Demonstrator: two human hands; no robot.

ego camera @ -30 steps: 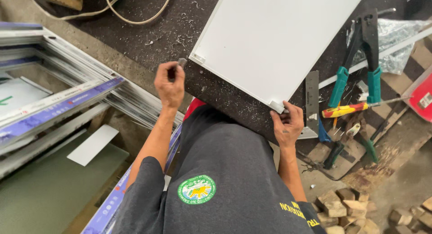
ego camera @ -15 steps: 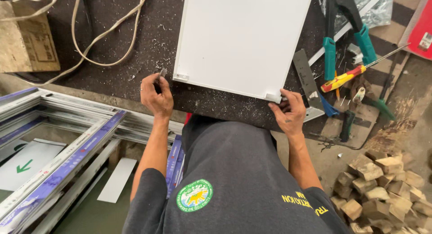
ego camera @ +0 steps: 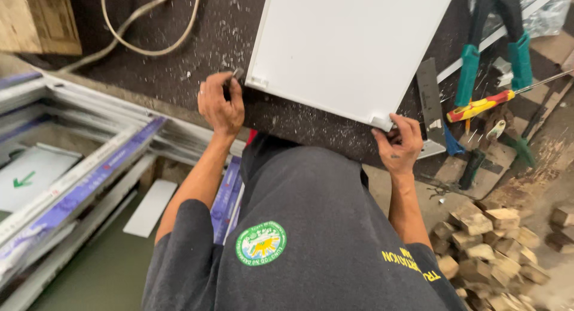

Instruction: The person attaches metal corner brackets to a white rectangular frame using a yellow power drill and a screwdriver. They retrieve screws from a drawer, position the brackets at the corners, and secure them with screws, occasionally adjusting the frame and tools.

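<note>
A: How is the grip? Start on the left.

B: The left hand (ego camera: 220, 104) is curled closed on a small dark metal piece (ego camera: 237, 75) at the near left corner of the white panel (ego camera: 353, 48). The fingers cover most of that piece, so I cannot make out what it is. The right hand (ego camera: 399, 145) pinches the panel's near right corner, thumb on top.

A: Where does the panel lie?

B: Flat on the dark worktop (ego camera: 179, 72), which is strewn with pale shavings. Its far end is cut off by the frame's top.

A: Any room around it?

B: Bare worktop to the left, up to a pale cable (ego camera: 143, 48). To the right it is crowded: a metal square (ego camera: 431, 101) just beside the panel, then green-handled pliers (ego camera: 493, 60) and a yellow-and-red screwdriver (ego camera: 478, 107). Left of the worktop's edge lie stacked window frames (ego camera: 78, 167).
</note>
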